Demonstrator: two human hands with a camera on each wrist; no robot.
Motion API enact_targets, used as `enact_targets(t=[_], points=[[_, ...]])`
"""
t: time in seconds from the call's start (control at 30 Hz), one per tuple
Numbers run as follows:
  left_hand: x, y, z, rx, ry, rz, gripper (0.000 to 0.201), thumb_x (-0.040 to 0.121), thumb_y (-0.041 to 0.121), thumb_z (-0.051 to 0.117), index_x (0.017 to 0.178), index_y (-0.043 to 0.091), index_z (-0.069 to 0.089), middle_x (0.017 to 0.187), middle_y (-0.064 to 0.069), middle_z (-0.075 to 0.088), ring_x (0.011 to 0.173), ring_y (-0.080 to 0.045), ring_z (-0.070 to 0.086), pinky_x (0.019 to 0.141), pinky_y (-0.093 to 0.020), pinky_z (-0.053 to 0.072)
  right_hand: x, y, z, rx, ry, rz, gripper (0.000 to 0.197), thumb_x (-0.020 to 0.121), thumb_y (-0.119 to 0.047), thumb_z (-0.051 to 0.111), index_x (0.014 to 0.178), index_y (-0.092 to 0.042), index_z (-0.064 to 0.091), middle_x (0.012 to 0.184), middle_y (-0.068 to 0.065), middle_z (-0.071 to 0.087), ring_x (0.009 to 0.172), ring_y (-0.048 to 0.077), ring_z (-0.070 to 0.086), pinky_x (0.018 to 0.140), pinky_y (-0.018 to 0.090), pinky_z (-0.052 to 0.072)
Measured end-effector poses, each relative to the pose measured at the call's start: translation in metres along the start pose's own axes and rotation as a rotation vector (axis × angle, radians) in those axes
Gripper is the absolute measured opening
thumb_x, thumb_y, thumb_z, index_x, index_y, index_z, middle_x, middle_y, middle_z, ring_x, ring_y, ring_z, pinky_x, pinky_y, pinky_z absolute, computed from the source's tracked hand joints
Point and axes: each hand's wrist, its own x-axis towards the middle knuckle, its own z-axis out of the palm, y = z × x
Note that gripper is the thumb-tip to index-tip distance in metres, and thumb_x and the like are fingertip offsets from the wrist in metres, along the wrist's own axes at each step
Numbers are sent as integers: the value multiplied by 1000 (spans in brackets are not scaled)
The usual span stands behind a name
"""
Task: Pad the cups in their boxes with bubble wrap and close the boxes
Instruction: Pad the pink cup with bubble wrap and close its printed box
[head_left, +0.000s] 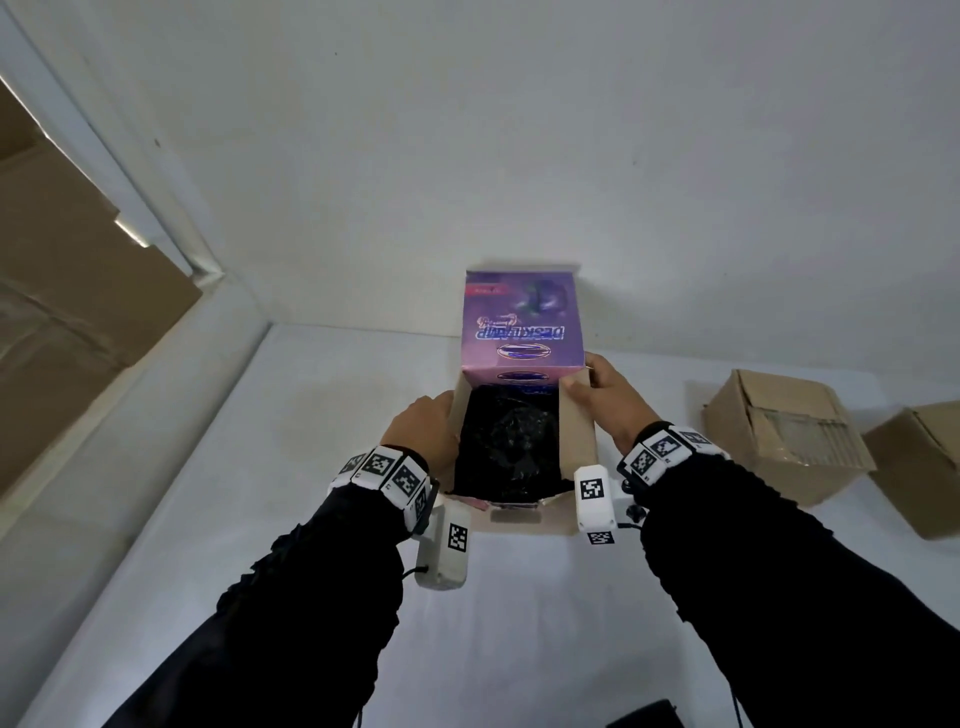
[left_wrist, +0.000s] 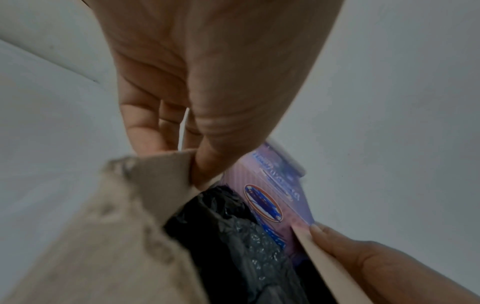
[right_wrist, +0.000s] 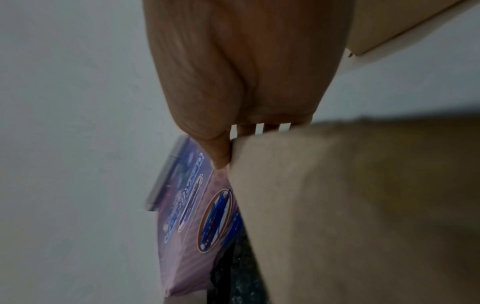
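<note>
Count of items on the white table

Purple printed box (head_left: 519, 332), open: 1. Plain brown cardboard boxes, right side: 2 (head_left: 784, 431) (head_left: 924, 467). Black bubble wrap (head_left: 509, 447) wad inside the open box: 1. Hands: 2, left hand (head_left: 423, 431) and right hand (head_left: 610, 400).

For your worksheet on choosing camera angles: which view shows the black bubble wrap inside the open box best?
The head view: it looks straight down into the open box, showing the black bubble wrap filling it. The left wrist view shows a slanted strip with visible bubbles; the right wrist view shows only a dark sliver.
</note>
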Motion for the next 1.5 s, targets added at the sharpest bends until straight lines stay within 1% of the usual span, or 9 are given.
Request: enact_targets(t=[0.2,0.37,0.47,0.57,0.67,0.8,1.1,1.33,1.5], points=[[-19,0,0,-159,121,-34,45,85,25,63,129,21,54,116,-7,54,102,-25,58,87,-34,46,-15,-13,-3,-62,193,-103,25,98,-19,54,121,-16,63,98,7,64,89,18,58,79,26,43],[-39,-4,9,-342,322,8,33,81,17,67,113,17,57,96,2,54,80,-16,51,69,-27,38,-53,-29,-6,6,103,-85,32,94,1,42,113,-10,66,90,4,64,73,13,56,56,11,44],[-52,-4,19,-507,370,51,16,94,19,50,93,12,64,89,-3,65,78,-23,55,62,-28,37,-78,-29,-5,64,133,-59,37,92,-7,39,106,-18,72,98,-3,68,85,14,57,71,19,46],[-72,1,24,-806,373,42,61,98,50,27,72,13,68,76,2,71,74,-16,61,65,-22,45,-102,-21,-2,87,155,-104,38,91,-14,38,109,-27,69,85,-4,67,73,13,56,67,28,39],[-85,-2,30,-996,384,110,56,98,52,35,75,12,68,76,-1,72,70,-7,61,65,-17,44,-127,-9,-1,150,200,-244,36,83,-16,45,111,-20,68,77,7,62,64,17,55,57,22,37],[-88,-13,40,-849,384,180,12,87,31,69,91,20,69,72,7,63,68,-7,55,61,-13,42,-153,9,1,76,294,-425,17,88,-6,58,100,-11,69,76,11,65,66,22,60,61,22,47],[-95,-22,48,-634,513,121,2,88,26,67,89,24,67,86,11,66,74,-4,60,66,-20,43,-157,32,1,-401,365,-563,14,88,-6,65,89,-20,67,83,-11,70,79,3,65,72,18,51],[-96,-21,48,-493,578,180,23,86,23,67,102,31,53,84,16,65,70,-5,59,60,-25,46,-156,39,7,-518,409,-637,12,89,-5,61,88,-17,65,84,-9,68,78,9,66,74,36,56],[-96,-27,56,-312,684,328,13,86,16,68,94,25,72,84,10,63,71,-11,54,61,-28,49,-156,46,4,-643,408,-686,11,87,-6,63,89,-16,68,86,-3,67,78,17,63,68,40,54]])
